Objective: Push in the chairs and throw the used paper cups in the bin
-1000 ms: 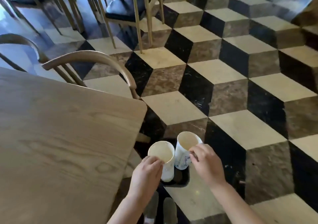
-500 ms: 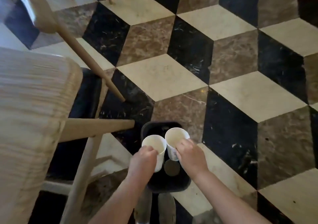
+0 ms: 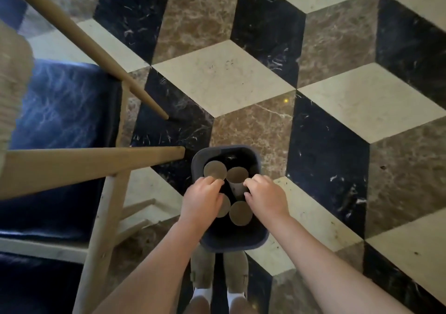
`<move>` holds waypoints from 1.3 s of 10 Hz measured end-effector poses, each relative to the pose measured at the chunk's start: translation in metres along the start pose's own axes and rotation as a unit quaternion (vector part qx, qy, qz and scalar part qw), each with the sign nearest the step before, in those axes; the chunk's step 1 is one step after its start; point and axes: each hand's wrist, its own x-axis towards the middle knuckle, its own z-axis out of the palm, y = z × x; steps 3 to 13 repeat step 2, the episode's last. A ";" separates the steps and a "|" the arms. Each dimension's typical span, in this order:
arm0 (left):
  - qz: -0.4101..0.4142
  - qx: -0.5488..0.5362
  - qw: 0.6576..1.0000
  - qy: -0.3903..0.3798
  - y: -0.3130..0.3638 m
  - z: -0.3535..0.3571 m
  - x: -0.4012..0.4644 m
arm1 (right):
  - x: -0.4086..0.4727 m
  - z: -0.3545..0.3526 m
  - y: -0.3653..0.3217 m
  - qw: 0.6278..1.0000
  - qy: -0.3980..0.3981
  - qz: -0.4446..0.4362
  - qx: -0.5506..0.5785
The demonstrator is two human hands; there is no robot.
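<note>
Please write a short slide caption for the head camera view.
Both bare hands, left hand and right hand, over a dark plastic bin holding four paper cups.

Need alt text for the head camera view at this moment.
Both hands, left hand and right hand, reach into a dark bin on the patterned floor, where four paper cups stand upright. A wooden chair stands at left.

There is one bin [image 3: 231, 241] on the floor. Inside it I count four paper cups [image 3: 240, 213], all seen from above as round openings. Two hands are over the bin: one left hand [image 3: 201, 201] and one right hand [image 3: 265, 198]. Two shoes [image 3: 200, 300] show below. One chair [image 3: 60, 169] stands at the left.
</note>
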 end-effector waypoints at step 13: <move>0.030 0.031 0.999 -0.025 0.062 -0.087 -0.016 | -0.044 -0.100 -0.019 1.000 0.010 0.018 0.002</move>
